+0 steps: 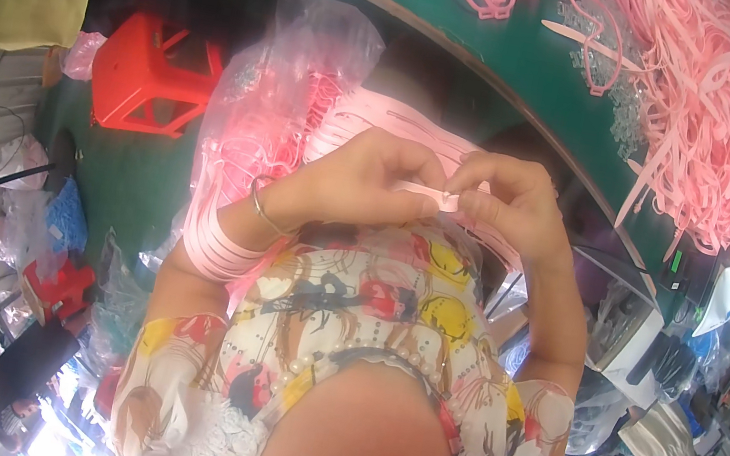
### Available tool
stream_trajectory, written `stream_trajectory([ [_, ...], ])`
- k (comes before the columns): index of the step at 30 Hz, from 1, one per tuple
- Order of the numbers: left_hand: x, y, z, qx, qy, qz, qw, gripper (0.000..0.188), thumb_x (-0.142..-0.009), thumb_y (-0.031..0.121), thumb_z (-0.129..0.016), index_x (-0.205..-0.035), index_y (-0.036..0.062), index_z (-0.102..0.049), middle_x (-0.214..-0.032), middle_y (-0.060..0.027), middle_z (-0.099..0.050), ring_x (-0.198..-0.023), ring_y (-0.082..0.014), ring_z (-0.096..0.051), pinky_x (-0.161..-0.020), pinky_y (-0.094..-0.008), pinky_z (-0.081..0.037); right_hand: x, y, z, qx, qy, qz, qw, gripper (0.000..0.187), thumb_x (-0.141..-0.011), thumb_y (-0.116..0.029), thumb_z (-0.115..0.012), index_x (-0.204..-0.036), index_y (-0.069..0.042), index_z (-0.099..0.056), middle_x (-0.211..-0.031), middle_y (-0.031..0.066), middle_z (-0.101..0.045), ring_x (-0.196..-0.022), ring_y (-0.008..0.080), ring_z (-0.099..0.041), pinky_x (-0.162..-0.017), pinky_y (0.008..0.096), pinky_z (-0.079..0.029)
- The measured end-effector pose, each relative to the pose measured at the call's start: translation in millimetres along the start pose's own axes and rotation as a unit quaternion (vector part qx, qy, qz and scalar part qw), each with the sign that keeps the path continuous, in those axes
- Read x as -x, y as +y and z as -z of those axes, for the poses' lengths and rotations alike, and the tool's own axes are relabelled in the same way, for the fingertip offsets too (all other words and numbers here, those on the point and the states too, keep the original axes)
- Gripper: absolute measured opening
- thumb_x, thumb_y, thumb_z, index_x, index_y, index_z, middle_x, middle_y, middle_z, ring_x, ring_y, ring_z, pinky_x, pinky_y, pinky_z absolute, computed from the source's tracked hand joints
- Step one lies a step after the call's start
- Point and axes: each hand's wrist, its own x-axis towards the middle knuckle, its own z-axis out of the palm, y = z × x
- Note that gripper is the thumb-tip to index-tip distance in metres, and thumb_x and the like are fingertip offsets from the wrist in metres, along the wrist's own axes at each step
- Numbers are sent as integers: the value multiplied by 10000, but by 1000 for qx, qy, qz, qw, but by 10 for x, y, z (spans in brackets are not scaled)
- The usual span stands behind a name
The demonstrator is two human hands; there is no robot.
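Note:
Both hands meet in front of my chest on a thin pink strap (421,190). My left hand (382,171) pinches it from the left, thumb and forefinger closed. From the right, the fingertips of my right hand (507,199) close on the strap's end, where a small pale or clear piece seems to sit; the fingers partly hide it. Several more pink straps (214,237) hang looped over my left forearm. Behind the hands, a bundle of flat pink straps (383,117) lies across my lap.
A green table (511,50) curves ahead, bearing a big heap of pink straps (722,114) and small clear plastic pieces (630,113). Left of my lap stands a clear plastic bag (262,66) with pink straps. Farther left is a red stool (143,80). Other people are at the lower edges.

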Motion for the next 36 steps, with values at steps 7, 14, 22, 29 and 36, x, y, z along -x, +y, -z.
stream_trajectory([
  [7,-81,-37,-50,-345,154,-308,873,129,-848,92,-647,-924,-11,-638,-734,-43,-618,-640,-99,-575,-577,-251,-451,-175,148,141,-187,-56,-68,978,127,-814,-26,-666,-930,23,-674,-881,84,-677,-798,125,-629,-717,235,-482],
  [14,76,-49,185,227,115,-98,962,190,-932,129,-558,-1064,-3,-592,-821,-52,-612,-750,-155,-598,-694,-285,-485,-339,-18,-129,339,204,208,895,275,-718,-59,-707,-984,-24,-645,-1033,117,-612,-946,267,-581,-832,333,-457],
  [22,-8,-127,522,383,116,-263,878,309,-900,52,-471,-1169,-71,-558,-1224,-142,-552,-1033,-255,-574,-930,-369,-466,-383,207,-748,-85,-17,-81,993,197,-919,-111,-529,-1087,-10,-539,-837,64,-617,-775,95,-583,-681,280,-477],
  [29,-596,-328,422,-131,-68,-193,970,242,-889,115,-483,-1060,32,-633,-1021,-146,-655,-960,-252,-631,-788,-336,-506,-931,-70,-1311,16,-161,20,987,142,-939,-161,-498,-959,-29,-544,-753,50,-627,-720,118,-598,-639,288,-478],
  [36,-757,-54,-305,-611,-146,-246,738,246,-779,148,-614,-977,11,-660,-962,-152,-651,-955,-333,-618,-786,-411,-511,-1214,-383,-1302,500,-188,152,832,278,-856,-302,-549,-815,-33,-609,-763,158,-650,-684,304,-633,-621,416,-487],
])
